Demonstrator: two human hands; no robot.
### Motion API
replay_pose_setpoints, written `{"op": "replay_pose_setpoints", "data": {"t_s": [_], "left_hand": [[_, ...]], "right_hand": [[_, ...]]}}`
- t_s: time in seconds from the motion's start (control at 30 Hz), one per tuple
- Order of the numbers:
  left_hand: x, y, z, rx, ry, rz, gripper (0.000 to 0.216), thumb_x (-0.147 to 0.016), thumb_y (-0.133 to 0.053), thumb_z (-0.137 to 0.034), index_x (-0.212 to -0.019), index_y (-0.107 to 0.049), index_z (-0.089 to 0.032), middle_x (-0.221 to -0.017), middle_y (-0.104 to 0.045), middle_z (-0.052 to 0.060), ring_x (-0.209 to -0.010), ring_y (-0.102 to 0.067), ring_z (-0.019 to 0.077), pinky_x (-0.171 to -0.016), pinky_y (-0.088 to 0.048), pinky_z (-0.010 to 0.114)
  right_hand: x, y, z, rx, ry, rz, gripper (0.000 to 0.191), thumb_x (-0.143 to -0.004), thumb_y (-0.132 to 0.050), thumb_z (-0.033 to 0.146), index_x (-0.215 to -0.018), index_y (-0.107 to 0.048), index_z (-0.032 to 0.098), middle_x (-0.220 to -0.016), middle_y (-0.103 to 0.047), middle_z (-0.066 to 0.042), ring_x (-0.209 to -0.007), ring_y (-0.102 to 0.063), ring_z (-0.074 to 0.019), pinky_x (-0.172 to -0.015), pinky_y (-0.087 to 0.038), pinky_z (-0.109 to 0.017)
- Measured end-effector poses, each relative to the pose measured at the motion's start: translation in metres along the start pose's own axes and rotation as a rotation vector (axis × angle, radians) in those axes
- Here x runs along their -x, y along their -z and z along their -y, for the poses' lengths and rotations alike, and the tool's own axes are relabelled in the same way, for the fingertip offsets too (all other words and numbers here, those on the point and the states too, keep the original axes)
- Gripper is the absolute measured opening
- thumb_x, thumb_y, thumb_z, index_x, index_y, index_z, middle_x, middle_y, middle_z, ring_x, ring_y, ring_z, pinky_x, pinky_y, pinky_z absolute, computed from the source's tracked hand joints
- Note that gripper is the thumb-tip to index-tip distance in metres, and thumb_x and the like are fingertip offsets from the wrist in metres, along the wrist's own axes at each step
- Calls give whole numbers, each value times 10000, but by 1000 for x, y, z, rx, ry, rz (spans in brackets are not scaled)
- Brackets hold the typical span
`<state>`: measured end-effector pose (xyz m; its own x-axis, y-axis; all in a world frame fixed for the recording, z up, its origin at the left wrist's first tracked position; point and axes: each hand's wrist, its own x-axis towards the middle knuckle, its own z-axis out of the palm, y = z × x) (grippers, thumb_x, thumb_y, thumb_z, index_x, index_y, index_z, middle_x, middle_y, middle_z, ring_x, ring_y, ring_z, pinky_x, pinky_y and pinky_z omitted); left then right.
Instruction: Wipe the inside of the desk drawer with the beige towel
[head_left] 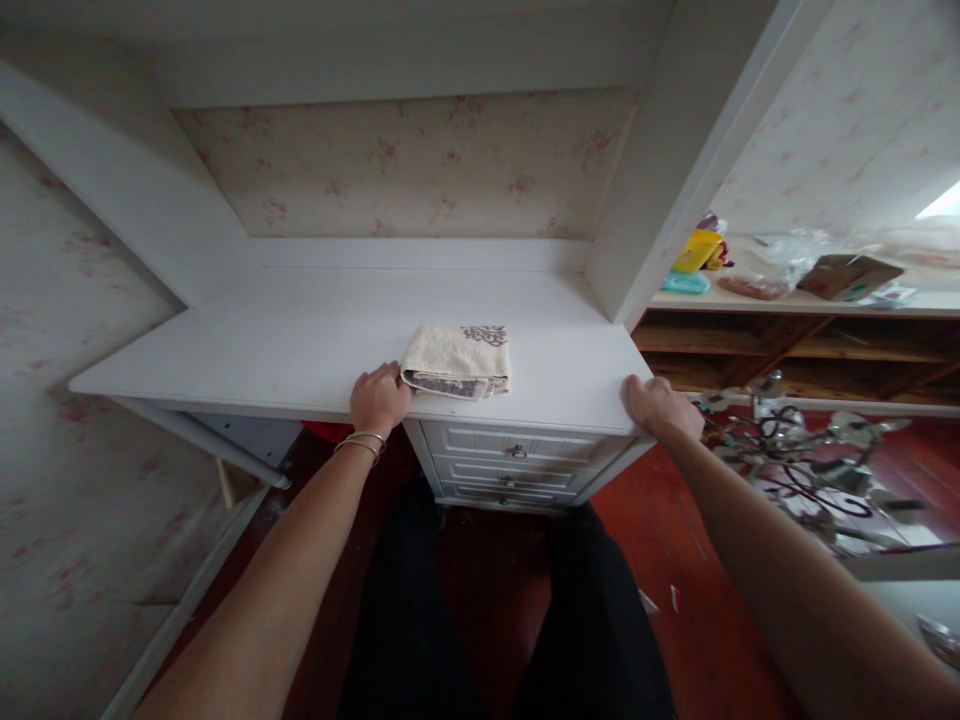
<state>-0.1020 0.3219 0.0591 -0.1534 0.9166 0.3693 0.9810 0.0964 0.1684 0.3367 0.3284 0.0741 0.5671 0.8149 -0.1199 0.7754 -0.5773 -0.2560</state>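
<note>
Between your left hand [380, 398] and right hand [664, 410] spans the desk [315, 345]; both grips clasp its edge; a folded cloth [457, 360] lies just right of the left grip; hold evenly.

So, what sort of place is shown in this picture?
Most likely a room in a home, perhaps a bedroom or a study. The white desk with its drawers, the floral wallpaper and the reddish floor suggest this.
</note>
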Motion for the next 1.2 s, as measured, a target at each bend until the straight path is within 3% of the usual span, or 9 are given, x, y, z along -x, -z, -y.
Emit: {"op": "replay_pose_setpoints", "data": {"t_s": [0.9, 1.2], "left_hand": [[0, -4, 2, -1, -22, -56, 398, -936, -415, -279, -1247, -635, -166, -1253, -666, 113, -1166, -603, 243, -1053, -370, 387], [0, -4, 2, 11, -21, -54, 400, -936, -412, -282, -1239, -641, -157, -1281, -649, 120, -1224, -572, 239, -1075, -356, 388]], "right_hand": [[-3, -3, -2, 2, 9, -15, 712, -906, -293, 615, -1274, -583, 80, -1146, -642, -285, -1117, -611, -412, -870, -493, -523], [-3, -2, -2, -2, 8, -15, 730, -909, -284, 617, -1286, -581, 67, -1179, -639, -281, -1136, -599, -431, -897, -483, -533]]}}
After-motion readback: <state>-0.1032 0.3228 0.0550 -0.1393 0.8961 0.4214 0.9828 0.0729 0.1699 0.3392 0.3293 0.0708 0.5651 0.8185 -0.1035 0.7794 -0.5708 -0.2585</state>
